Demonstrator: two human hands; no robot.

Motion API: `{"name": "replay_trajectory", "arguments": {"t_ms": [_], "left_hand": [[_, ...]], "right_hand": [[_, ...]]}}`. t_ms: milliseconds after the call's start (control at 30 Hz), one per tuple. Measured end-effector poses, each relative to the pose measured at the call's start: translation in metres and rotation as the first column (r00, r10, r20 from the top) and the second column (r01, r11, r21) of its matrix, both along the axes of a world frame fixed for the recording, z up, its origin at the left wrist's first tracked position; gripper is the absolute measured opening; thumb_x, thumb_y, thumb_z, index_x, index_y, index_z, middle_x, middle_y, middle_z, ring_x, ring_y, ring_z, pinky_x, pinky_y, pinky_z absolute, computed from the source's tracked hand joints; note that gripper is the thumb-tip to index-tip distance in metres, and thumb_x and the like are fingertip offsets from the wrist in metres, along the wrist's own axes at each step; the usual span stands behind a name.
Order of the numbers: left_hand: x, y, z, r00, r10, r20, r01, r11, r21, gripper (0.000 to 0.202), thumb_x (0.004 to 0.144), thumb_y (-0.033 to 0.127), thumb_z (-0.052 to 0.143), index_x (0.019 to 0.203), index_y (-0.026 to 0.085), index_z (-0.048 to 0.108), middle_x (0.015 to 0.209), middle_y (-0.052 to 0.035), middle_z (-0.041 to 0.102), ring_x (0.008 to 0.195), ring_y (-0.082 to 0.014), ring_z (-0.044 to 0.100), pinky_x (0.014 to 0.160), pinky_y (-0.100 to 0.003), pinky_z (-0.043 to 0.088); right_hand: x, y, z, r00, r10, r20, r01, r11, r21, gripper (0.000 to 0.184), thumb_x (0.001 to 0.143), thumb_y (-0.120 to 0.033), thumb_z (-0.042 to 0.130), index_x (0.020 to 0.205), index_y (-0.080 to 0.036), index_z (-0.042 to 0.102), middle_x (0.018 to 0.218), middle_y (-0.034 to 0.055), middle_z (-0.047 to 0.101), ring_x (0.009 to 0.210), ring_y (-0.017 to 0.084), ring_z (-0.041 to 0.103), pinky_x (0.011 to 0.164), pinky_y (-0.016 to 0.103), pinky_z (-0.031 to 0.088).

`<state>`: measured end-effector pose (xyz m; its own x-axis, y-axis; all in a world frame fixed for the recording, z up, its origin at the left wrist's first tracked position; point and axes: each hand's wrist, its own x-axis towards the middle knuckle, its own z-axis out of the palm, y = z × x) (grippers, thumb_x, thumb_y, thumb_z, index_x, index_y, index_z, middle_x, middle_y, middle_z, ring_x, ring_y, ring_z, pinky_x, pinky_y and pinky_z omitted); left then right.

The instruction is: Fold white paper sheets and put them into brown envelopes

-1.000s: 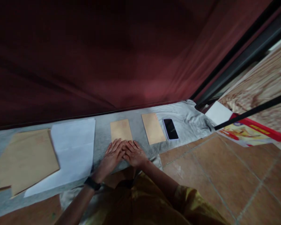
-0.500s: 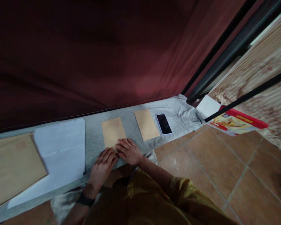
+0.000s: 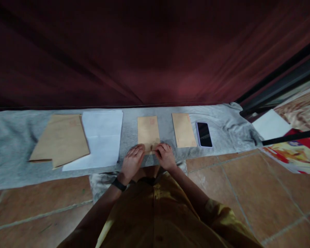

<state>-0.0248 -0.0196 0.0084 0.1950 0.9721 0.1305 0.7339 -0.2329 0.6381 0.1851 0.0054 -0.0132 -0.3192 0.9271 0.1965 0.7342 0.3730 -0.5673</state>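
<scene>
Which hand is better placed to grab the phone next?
Right, probably: the right hand is nearer the phone, which lies beyond the right-side envelope. The left hand sits farther away, at the near end of the middle envelope.

Left grip [image 3: 133, 159] and right grip [image 3: 166, 156] hold the near end of a brown envelope [image 3: 147, 131].

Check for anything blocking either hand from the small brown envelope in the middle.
Nothing visible does: the left hand and right hand are both at the near end of the middle envelope. The phone and other small envelope lie to the right.
</scene>
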Motion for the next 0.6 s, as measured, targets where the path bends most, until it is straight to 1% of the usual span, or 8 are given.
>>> {"name": "replay_trajectory", "arguments": {"t_ms": [67,133,200,300,367,433,500,600], "left_hand": [[0.004,-0.004,0.000,1.000,0.001,-0.025,0.000,1.000,0.019,0.033,0.094,0.021,0.048,0.120,0.022,0.068,0.133,-0.0130,0.066,0.132,-0.0306,0.054,0.115,-0.049,0.036],[0.011,-0.011,-0.001,0.995,-0.053,-0.082,0.057,0.997,0.047,0.038,0.093,0.016,0.045,0.124,0.022,0.067,0.137,-0.0119,0.064,0.134,-0.0290,0.053,0.116,-0.047,0.037],[0.018,-0.020,-0.004,0.980,-0.110,-0.164,0.125,0.989,0.083,0.043,0.093,0.014,0.043,0.131,0.020,0.063,0.142,-0.0116,0.061,0.136,-0.0275,0.052,0.116,-0.046,0.039],[0.024,-0.031,-0.013,0.951,-0.115,-0.287,0.163,0.975,0.150,0.048,0.094,0.015,0.042,0.139,0.013,0.056,0.146,-0.0148,0.057,0.139,-0.0275,0.049,0.117,-0.048,0.039],[0.022,-0.034,-0.021,0.930,-0.115,-0.349,0.181,0.970,0.161,0.051,0.091,0.012,0.043,0.141,0.008,0.054,0.146,-0.0178,0.056,0.139,-0.0275,0.049,0.117,-0.048,0.041],[0.019,-0.036,-0.027,0.913,-0.120,-0.390,0.190,0.971,0.146,0.055,0.087,0.010,0.045,0.140,0.003,0.053,0.144,-0.0203,0.057,0.139,-0.0278,0.050,0.117,-0.046,0.042],[0.015,-0.037,-0.028,0.902,-0.130,-0.411,0.197,0.972,0.126,0.057,0.086,0.011,0.045,0.142,0.002,0.051,0.145,-0.0203,0.056,0.140,-0.0276,0.048,0.118,-0.045,0.040],[0.011,-0.037,-0.022,0.899,-0.139,-0.415,0.209,0.970,0.126,0.058,0.091,0.012,0.041,0.148,0.008,0.045,0.153,-0.0153,0.048,0.145,-0.0249,0.041,0.122,-0.045,0.034]], "right_hand": [[0.000,0.000,0.001,1.000,-0.011,0.008,0.011,1.000,0.008,0.013,0.096,-0.024,0.057,0.104,-0.021,0.067,0.115,0.0077,0.064,0.111,0.023,0.054,0.097,0.038,0.039],[0.000,0.000,0.003,1.000,-0.018,0.012,0.018,1.000,0.013,0.014,0.096,-0.022,0.057,0.106,-0.021,0.067,0.115,0.0077,0.065,0.111,0.023,0.055,0.098,0.038,0.040],[-0.002,-0.002,0.007,1.000,-0.023,0.020,0.023,0.999,0.024,0.017,0.098,-0.022,0.054,0.107,-0.021,0.068,0.116,0.0080,0.066,0.112,0.023,0.056,0.100,0.039,0.040],[-0.010,-0.011,0.016,1.000,0.022,0.009,-0.023,0.997,0.072,0.025,0.102,-0.021,0.046,0.116,-0.019,0.067,0.126,0.0096,0.065,0.120,0.023,0.055,0.111,0.043,0.037],[-0.020,-0.022,0.021,0.994,0.111,-0.003,-0.111,0.990,0.089,0.034,0.104,-0.024,0.043,0.131,-0.017,0.061,0.136,0.0108,0.062,0.130,0.023,0.052,0.117,0.044,0.032],[-0.029,-0.035,0.022,0.980,0.197,0.018,-0.198,0.977,0.075,0.045,0.104,-0.031,0.043,0.145,-0.014,0.050,0.146,0.0125,0.055,0.138,0.023,0.046,0.120,0.044,0.031],[-0.033,-0.046,0.020,0.977,0.201,0.071,-0.206,0.977,0.062,0.054,0.104,-0.036,0.043,0.152,-0.012,0.040,0.153,0.0137,0.048,0.143,0.024,0.041,0.121,0.045,0.030],[-0.026,-0.054,0.012,0.978,0.143,0.154,-0.152,0.987,0.052,0.058,0.104,-0.038,0.044,0.154,-0.011,0.037,0.156,0.0134,0.045,0.146,0.024,0.038,0.123,0.044,0.027]]}}
